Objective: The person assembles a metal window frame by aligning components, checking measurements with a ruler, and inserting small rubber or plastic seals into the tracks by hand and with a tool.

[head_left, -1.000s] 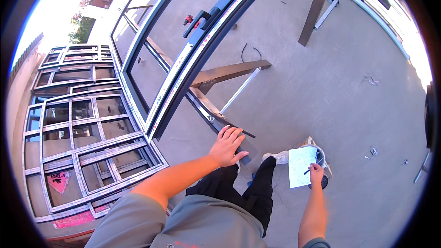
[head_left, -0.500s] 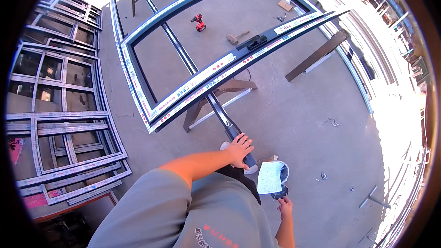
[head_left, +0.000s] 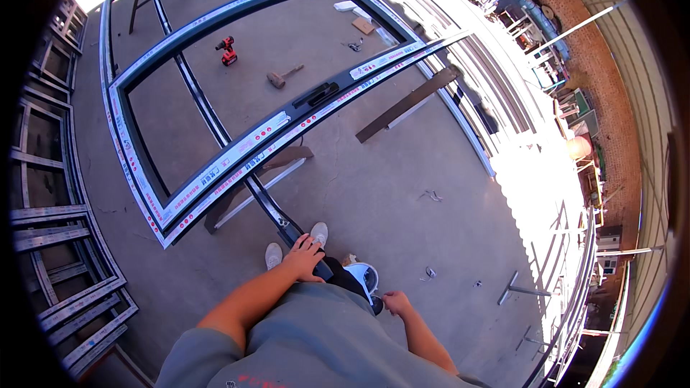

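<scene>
My left hand (head_left: 303, 257) lies across the near end of a dark metal bar (head_left: 274, 212), fingers apart and draped over it. The bar runs forward under a large dark window frame (head_left: 237, 149) covered in printed film, with a black handle-like fitting (head_left: 316, 94) on its near side. My right hand (head_left: 395, 303) is closed beside a bucket (head_left: 371, 278); whatever its fingers hold, if anything, is hidden. Right by those fingers is a small dark round thing (head_left: 376, 305). A white sheet of paper (head_left: 356, 271) shows edge-on against the bucket.
Brown trestle beams (head_left: 406, 105) support the frame. A red cordless drill (head_left: 227, 51) and a mallet (head_left: 283, 76) lie on the concrete inside its outline. Finished-looking frames (head_left: 65, 244) are stacked at left. Long profiles (head_left: 471, 129) lie at right, with a T-shaped metal piece (head_left: 519, 289) nearer.
The view has swung right, so the frame sits further left. My left hand stays on the bar. My right hand stays near the bucket, and the paper now shows only as a narrow strip.
</scene>
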Demonstrator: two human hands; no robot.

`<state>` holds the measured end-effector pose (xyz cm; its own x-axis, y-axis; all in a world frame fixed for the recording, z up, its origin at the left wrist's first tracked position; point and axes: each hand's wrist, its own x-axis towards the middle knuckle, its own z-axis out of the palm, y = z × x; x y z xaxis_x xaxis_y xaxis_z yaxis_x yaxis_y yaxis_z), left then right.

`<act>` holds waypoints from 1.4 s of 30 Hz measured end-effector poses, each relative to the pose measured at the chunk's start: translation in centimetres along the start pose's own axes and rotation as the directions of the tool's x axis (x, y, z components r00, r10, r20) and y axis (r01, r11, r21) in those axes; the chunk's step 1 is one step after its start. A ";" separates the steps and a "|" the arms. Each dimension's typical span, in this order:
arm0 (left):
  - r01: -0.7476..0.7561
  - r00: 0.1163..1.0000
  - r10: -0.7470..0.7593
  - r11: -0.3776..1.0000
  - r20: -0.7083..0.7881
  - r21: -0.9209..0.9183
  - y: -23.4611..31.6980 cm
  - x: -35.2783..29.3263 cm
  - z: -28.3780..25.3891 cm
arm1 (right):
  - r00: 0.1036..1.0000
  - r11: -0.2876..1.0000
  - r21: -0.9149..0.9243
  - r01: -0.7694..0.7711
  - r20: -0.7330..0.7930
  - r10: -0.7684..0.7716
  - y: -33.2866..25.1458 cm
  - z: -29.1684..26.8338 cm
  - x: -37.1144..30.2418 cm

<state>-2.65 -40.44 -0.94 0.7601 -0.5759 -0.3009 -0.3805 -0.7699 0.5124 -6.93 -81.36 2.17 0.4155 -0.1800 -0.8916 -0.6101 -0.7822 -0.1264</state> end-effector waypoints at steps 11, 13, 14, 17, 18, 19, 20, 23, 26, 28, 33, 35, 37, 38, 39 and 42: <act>0.269 0.962 -0.270 0.963 -0.040 -0.037 2.2 0.8 1.0 | 0.957 0.877 -0.403 0.260 0.226 -0.180 -13.4 -10.7 15.7; 0.300 0.953 -0.301 0.954 -0.025 -0.016 3.2 0.8 0.1 | 0.963 0.868 -0.443 0.226 0.236 -0.130 -16.1 -12.4 15.9; 0.290 0.955 -0.290 0.957 -0.063 -0.012 3.0 0.6 0.1 | 0.955 0.861 -0.437 0.260 0.245 -0.164 -17.5 -12.7 16.1; 0.299 0.952 -0.299 0.954 -0.064 -0.008 3.0 1.5 0.4 | 0.945 0.848 -0.425 0.316 0.219 -0.243 -18.8 -14.0 16.6; 0.294 0.950 -0.294 0.956 -0.110 -0.017 2.9 1.2 1.1 | 0.940 0.833 -0.438 0.338 0.196 -0.279 -19.4 -13.8 17.0; 0.318 0.941 -0.319 0.948 -0.113 -0.026 3.1 0.9 1.3 | 0.933 0.819 -0.446 0.360 0.170 -0.318 -20.0 -13.5 17.3; 0.339 0.933 -0.341 0.940 -0.113 -0.034 3.4 1.0 1.4 | 0.901 0.792 -0.432 0.432 0.168 -0.400 -19.9 -13.6 17.3; 0.351 0.930 -0.353 0.936 -0.099 -0.037 3.6 1.2 0.8 | 0.790 0.697 -0.412 0.587 0.105 -0.604 -18.2 -14.1 16.2; 0.369 0.920 -0.375 0.927 -0.112 -0.068 3.9 2.1 0.6 | 0.731 0.628 -0.492 0.603 0.023 -0.682 -16.7 -16.1 15.0; 0.406 0.907 -0.410 0.912 -0.092 -0.056 4.3 2.7 0.7 | 0.775 0.682 -0.498 0.536 -0.028 -0.631 -16.0 -17.8 14.5; 0.518 0.847 -0.521 0.853 -0.104 -0.057 5.3 4.5 1.1 | 0.735 0.605 -0.614 0.507 -0.060 -0.676 -14.1 -23.6 21.7; 0.552 0.830 -0.555 0.832 -0.059 -0.062 5.7 4.5 1.5 | 0.767 0.635 -0.571 0.520 -0.015 -0.642 -14.8 -24.9 24.4; 0.623 0.781 -0.625 0.780 -0.014 -0.054 6.6 4.3 0.6 | 0.839 0.749 -0.409 0.521 0.082 -0.539 -16.9 -25.8 25.3; 0.648 0.761 -0.648 0.761 0.004 -0.037 6.9 4.6 -0.3 | 0.842 0.755 -0.393 0.526 0.114 -0.527 -18.3 -26.5 26.2; 0.675 0.738 -0.675 0.737 0.023 -0.023 7.2 5.1 -0.8 | 0.844 0.758 -0.381 0.530 0.151 -0.515 -19.6 -27.3 27.3; 0.776 0.625 -0.777 0.607 0.074 -0.172 7.8 7.5 1.0 | 0.738 0.635 -0.417 0.650 0.147 -0.658 -20.2 -29.6 33.8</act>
<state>-0.42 -51.08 -0.02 0.7320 0.2184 -0.6454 0.4489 -0.8671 0.2157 39.40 -89.25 -12.51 0.6088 0.4701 -0.6390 0.1642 -0.8627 -0.4782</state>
